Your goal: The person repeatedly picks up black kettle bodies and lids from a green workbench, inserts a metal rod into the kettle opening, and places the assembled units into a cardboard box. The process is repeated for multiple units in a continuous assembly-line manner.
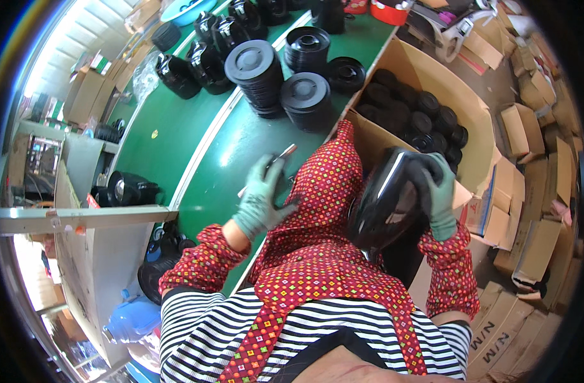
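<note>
My left hand (261, 196), in a green glove with dark fingertips, is above the green table's near edge. A slim pen-like tool (288, 151) lies across its curled fingers, while the thumb points away to the right; the tool's exact kind is unclear. My right hand (437, 191), gloved the same way, grips the upper right side of a glossy black rounded housing (384, 204). This housing is tilted in front of my right side, over the apron (327, 185). Its underside is hidden.
Stacks of black round lids (253, 67) and more black housings (205, 67) stand on the green table (177, 127). An open cardboard box (477, 108) to the right holds many black round parts (426, 118). A metal rail (87, 218) crosses at left.
</note>
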`<state>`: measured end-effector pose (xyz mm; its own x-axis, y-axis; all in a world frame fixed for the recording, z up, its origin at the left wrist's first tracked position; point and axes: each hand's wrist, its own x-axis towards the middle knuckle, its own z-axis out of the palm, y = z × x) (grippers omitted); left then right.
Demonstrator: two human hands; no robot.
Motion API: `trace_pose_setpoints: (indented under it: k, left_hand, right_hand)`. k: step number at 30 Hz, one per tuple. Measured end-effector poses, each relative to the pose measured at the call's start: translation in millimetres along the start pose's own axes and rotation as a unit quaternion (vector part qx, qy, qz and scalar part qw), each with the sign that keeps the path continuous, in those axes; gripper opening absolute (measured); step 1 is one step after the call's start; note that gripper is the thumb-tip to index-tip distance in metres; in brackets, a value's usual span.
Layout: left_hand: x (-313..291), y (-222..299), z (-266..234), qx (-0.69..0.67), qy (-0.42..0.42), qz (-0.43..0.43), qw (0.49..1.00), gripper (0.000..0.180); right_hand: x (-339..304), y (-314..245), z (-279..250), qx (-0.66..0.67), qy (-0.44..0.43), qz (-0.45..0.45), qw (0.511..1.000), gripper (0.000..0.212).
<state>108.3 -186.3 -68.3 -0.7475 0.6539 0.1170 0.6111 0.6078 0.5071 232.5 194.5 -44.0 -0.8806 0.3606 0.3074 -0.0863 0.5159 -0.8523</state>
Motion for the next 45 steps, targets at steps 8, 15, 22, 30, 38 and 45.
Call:
trace_pose_setpoints:
  k: [8, 15, 22, 30, 38, 45]
  left_hand:
    - [-7.5, -99.3, 12.7, -0.036, -0.144, -0.140, 0.979, 0.090]
    - [47.7, 8.6, -31.9, -0.421, -0.091, -0.203, 0.879, 0.066]
    - [119.9, 80.7, -60.9, -0.279, -0.150, 0.021, 0.948, 0.063]
    - [185.7, 125.9, -65.6, -0.294, -0.196, 0.158, 0.922, 0.055]
    - [186.3, 188.5, 4.6, -0.238, -0.258, 0.321, 0.880, 0.040]
    - [175.9, 221.0, 28.9, -0.173, -0.250, 0.255, 0.918, 0.037]
  right_hand:
    - [-26.3, -40.0, 51.3, -0.280, -0.113, -0.016, 0.953, 0.033]
    - [-1.8, -37.9, 30.5, 0.012, -0.121, -0.030, 0.992, 0.031]
    - [81.9, -43.3, 13.0, -0.050, -0.099, -0.301, 0.947, 0.048]
    - [98.6, 74.1, 65.2, 0.108, -0.227, -0.258, 0.933, 0.033]
    - [89.3, 61.8, 80.8, 0.328, -0.259, -0.208, 0.884, 0.029]
    - [85.1, 78.4, 90.6, 0.386, -0.311, -0.182, 0.849, 0.025]
